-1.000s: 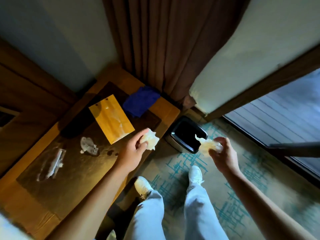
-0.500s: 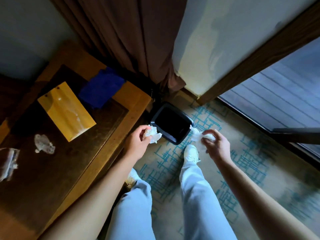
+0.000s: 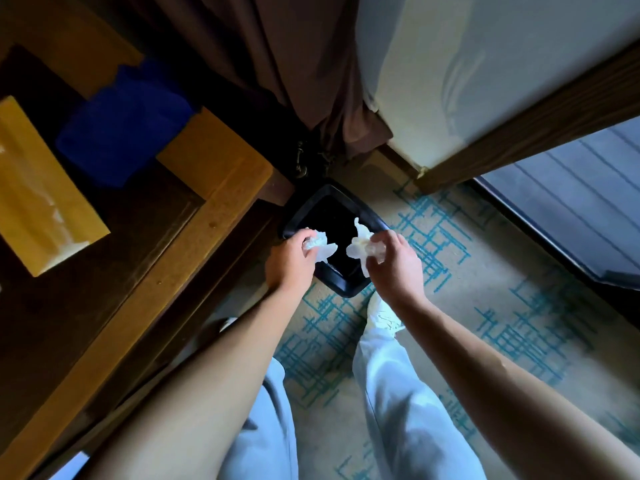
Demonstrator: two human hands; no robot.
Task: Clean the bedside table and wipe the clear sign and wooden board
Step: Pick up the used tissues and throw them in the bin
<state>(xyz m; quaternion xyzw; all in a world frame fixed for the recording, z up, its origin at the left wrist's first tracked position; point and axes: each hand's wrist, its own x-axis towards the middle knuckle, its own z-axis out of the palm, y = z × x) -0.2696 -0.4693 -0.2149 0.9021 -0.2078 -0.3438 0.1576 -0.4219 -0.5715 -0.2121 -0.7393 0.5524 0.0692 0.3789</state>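
two crumpled white tissues are in my grasp, one in each hand, both held over the open black bin [image 3: 346,289] on the floor. my left hand [image 3: 289,261] has its fingers curled round the left tissue [image 3: 320,245], which sticks out toward the middle of the bin. my right hand [image 3: 396,263] pinches the right tissue [image 3: 360,249], a loose tail of it poking up above my fingers. the two wads are near each other but not touching.

the bin stands on a pale carpet with a teal line pattern [image 3: 450,271], just beside the corner of the bedside table [image 3: 214,161]. on that table, at the left edge of my view, the wooden board [image 3: 38,202] lies flat on the dark inset top, and a blue cloth [image 3: 121,129] lies just beyond it, nearer the brown curtain [image 3: 294,64]. the clear sign i cannot see from here. my legs in light trousers [image 3: 398,393] and one white shoe [image 3: 382,315] show below my arms.
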